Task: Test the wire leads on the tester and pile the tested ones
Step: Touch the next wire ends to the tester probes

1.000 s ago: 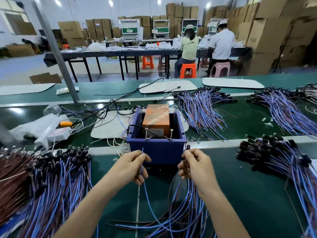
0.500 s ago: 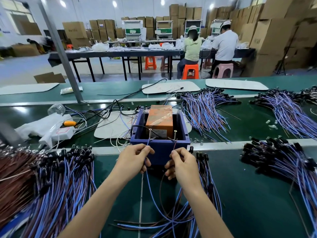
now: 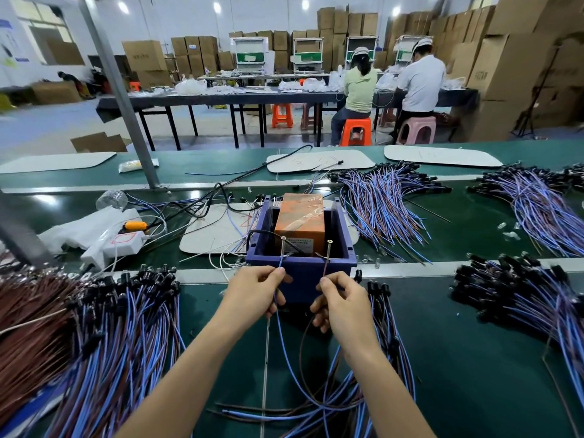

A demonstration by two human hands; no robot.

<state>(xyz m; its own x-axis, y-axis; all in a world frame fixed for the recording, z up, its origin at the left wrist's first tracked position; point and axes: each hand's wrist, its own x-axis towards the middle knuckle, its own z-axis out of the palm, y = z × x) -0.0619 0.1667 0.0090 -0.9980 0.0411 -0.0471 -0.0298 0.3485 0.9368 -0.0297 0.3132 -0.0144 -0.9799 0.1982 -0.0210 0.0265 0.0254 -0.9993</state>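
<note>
Head view. The tester (image 3: 300, 273) (a blue open-top box holding an orange block (image 3: 300, 218)) sits at frame centre on the green bench (image 3: 458, 368). Two upright pins stand at its near rim.

The left hand (image 3: 256, 292), fingers curled, pinches the blue lead (image 3: 286, 336) and holds its tip at the left pin (image 3: 283, 246). The right hand (image 3: 341, 305), fingers curled, pinches the brown lead (image 3: 301, 343) and holds its tip at the right pin (image 3: 329, 249). Both leads loop down toward the lower centre of the frame.

One lead pile (image 3: 94, 358) fills the lower left. A second pile (image 3: 521, 298) lies at the right edge.
</note>
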